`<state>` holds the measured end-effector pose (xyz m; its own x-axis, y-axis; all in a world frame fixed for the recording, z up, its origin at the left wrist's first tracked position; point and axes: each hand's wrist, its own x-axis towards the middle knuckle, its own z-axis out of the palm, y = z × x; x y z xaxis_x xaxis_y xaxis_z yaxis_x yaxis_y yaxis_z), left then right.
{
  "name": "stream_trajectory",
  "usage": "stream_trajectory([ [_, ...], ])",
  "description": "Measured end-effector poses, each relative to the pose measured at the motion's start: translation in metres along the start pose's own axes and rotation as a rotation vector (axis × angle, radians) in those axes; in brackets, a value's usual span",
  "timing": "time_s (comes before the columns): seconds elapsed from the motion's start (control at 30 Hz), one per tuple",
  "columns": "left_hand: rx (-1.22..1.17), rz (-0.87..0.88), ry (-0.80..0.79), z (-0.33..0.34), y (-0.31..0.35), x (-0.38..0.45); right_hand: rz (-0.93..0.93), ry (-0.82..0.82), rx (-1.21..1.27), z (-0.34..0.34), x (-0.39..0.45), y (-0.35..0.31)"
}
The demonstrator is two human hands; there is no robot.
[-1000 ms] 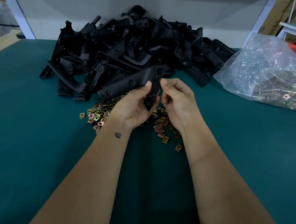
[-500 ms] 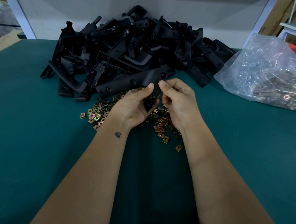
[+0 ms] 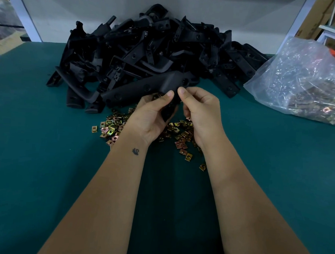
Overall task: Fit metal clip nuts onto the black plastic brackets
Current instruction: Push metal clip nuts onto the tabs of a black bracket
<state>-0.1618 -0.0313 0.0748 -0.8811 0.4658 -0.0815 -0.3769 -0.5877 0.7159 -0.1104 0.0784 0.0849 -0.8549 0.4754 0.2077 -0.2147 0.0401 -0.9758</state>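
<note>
My left hand [image 3: 151, 116] grips a long black plastic bracket [image 3: 141, 89] near its bent end, thumb on top. My right hand [image 3: 200, 113] has its fingers curled against the same end of the bracket, thumb tip beside my left thumb; whether it pinches a clip nut there is hidden. Loose brass-coloured clip nuts [image 3: 112, 127] lie scattered on the green table under and around both hands. A big heap of black brackets [image 3: 157, 48] is piled behind.
A clear plastic bag of clip nuts [image 3: 304, 83] lies at the right on the green table [image 3: 35, 158]. A white wall panel stands behind the heap. Cardboard boxes and a shelf show at the far right edge.
Both thumbs have shifted slightly closer together on the bracket's end. The bracket and the hands stay in the same place.
</note>
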Motion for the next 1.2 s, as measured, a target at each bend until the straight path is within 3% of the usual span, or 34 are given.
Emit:
stream_trajectory([
  [0.17, -0.155, 0.107, 0.103, -0.009, 0.012, 0.002, -0.1, -0.006, -0.282, 0.002, -0.001, 0.004],
  [0.33, -0.256, 0.136, 0.154, -0.013, 0.016, 0.004, -0.174, -0.091, -0.833, 0.003, -0.003, 0.013],
  [0.6, -0.266, 0.109, 0.173, -0.012, 0.014, 0.006, -0.268, -0.266, -1.261, 0.012, -0.007, 0.016],
  [0.97, -0.251, 0.095, 0.166, -0.011, 0.011, 0.005, -0.237, -0.228, -1.076, 0.016, -0.008, 0.013],
  [1.2, -0.241, 0.026, 0.116, -0.004, 0.006, 0.003, -0.112, -0.059, -0.643, 0.011, -0.003, 0.013],
])
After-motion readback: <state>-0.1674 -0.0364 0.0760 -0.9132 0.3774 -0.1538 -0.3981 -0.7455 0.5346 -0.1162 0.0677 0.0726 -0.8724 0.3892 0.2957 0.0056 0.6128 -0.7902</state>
